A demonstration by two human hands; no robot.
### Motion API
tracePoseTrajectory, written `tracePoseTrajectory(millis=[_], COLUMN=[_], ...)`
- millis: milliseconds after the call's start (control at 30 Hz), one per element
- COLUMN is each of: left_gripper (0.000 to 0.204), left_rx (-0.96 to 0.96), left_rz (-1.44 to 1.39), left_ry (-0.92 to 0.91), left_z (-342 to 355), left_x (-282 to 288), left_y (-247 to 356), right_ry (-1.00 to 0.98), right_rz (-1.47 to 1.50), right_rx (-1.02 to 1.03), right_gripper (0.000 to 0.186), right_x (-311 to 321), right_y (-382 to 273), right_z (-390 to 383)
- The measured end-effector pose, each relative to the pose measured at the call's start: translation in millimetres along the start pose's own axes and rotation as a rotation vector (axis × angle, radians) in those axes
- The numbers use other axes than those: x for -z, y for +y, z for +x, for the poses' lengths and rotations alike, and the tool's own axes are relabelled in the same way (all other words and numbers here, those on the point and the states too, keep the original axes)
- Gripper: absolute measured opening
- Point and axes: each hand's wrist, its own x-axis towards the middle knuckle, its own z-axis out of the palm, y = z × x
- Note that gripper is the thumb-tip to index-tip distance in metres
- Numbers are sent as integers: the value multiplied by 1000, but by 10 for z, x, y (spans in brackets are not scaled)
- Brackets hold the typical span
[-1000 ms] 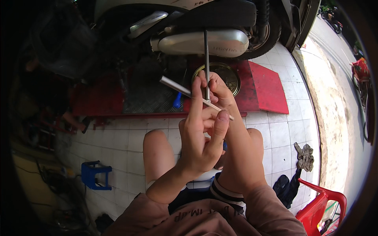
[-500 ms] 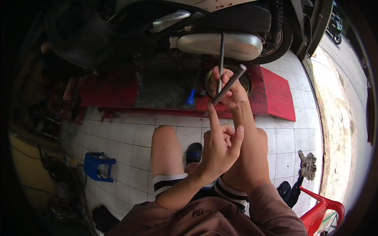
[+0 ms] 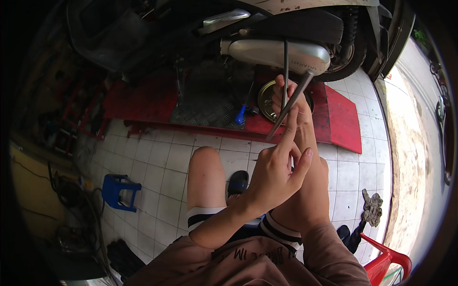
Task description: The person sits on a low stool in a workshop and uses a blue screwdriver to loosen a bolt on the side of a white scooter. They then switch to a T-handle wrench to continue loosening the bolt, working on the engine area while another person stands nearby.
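One T-shaped wrench sits grasped in the right hand, shaft jutting past the fingers, crossbar slanting above, the left hand loosely unclenched, index finger right up near it!

Daylight reaches you from the right, where the strip of pavement outside glares nearly white. It spreads over the white tiled floor, which you see grow dimmer toward the left, and lays a soft sheen on the silver exhaust cover. Your left hand and right hand look well lit and fairly clear. The far left sinks into murky shadow, hiding detail; your fisheye view bends straight edges and blackens the corners.
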Motion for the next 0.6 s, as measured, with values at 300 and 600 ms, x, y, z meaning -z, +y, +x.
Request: tracePoseTrajectory(millis=[300, 600], left_gripper=[80, 76], left_rx=[-161, -98], left_rz=[-77, 17], left_ry=[95, -72], left_z=[59, 85], left_x=[-127, 140], left_y=[81, 307], right_ry=[-28, -83], right_rz=[17, 125], right_rx=[123, 58], right_gripper=[33, 27], right_x=[40, 222], right_y=[-96, -91], right_z=[-64, 9])
